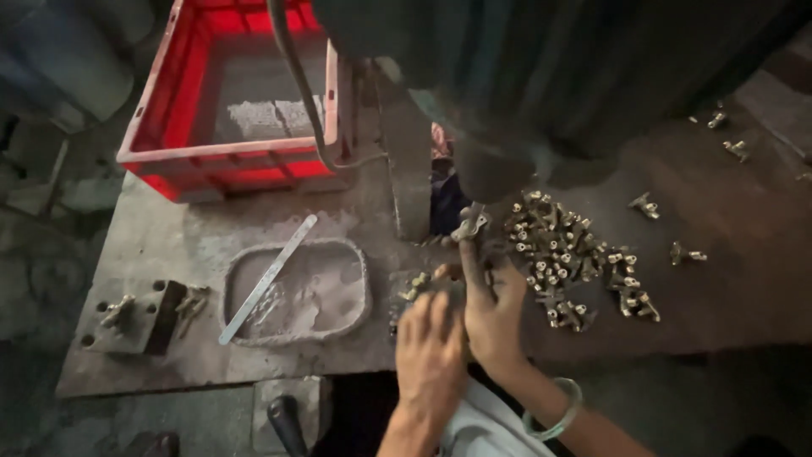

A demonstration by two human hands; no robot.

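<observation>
Brass fitting (470,225) pinched above right hand (493,306) — left hand (431,355) just beside.

One head-worn camera looks steeply down and forward, close above the grey tabletop (169,245), with the red crate (228,161) at its far edge.

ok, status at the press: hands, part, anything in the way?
Right hand pinching a brass fitting up under the machine head. Left hand flat on the table beside it. Pile of brass fittings close right.
</observation>
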